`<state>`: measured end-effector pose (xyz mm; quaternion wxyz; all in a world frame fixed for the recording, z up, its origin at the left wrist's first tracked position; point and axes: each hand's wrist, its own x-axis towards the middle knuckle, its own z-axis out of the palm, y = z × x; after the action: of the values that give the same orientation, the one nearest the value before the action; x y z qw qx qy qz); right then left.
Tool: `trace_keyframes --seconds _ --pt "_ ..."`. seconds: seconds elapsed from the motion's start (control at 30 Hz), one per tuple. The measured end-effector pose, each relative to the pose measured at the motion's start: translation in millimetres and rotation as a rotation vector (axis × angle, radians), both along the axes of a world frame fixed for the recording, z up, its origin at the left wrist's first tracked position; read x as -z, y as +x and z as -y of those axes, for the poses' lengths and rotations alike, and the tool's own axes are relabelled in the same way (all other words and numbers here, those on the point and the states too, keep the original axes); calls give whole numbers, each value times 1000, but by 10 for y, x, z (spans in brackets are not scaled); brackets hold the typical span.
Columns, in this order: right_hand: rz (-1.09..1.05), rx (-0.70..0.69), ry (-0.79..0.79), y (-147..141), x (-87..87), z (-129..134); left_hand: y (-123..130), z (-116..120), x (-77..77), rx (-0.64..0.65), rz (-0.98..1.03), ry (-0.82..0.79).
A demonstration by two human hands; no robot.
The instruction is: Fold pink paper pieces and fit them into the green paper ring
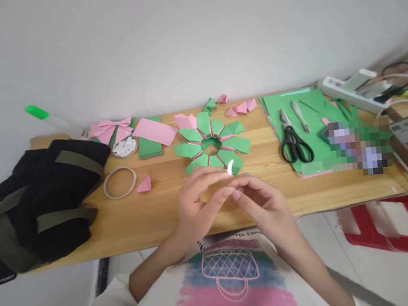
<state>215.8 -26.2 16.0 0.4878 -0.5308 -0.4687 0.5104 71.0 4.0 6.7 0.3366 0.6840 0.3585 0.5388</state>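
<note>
Above the front of the desk, the fingertips of my left hand (199, 196) and my right hand (262, 198) come together. A small curved white strip (230, 167) sticks up from between them, by my left fingertips. Both hands are closed in a pinch, and the lower end of the strip is hidden by the fingers. Just behind them lies a ring of folded green paper petals (237, 145) with pink inner folds and an open centre. My left fingers overlap its front edge in view.
Black scissors (292, 139) and a white cutter (300, 116) lie on green paper sheets (269, 105) at right. Leftward are a tape roll (135, 181), a pink paper piece (144, 183), pink paper (156, 131) and a black bag (49, 192). A power strip (355, 92) sits back right.
</note>
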Motion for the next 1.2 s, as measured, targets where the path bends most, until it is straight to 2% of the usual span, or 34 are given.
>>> trace_keyframes --seconds 0.13,0.23,0.43,0.6,0.8,1.03,1.2 --pt "-96 109 -13 -23 -78 -7 -3 15 27 72 -27 34" --pt "-119 171 -15 -20 -114 -26 -20 17 26 74 -144 104" --pt "-90 232 -42 30 -79 -61 -29 -13 73 -64 -544 475" --pt "-128 269 -117 63 -43 -84 -23 -36 98 -155 -691 610" --pt "-168 269 -156 82 -27 -102 -47 -80 106 -137 -709 630" --pt "-144 271 -173 95 -48 -108 -21 -95 64 -201 -780 681" --pt "-126 249 -139 132 -11 -103 -7 -121 37 -188 -789 678"
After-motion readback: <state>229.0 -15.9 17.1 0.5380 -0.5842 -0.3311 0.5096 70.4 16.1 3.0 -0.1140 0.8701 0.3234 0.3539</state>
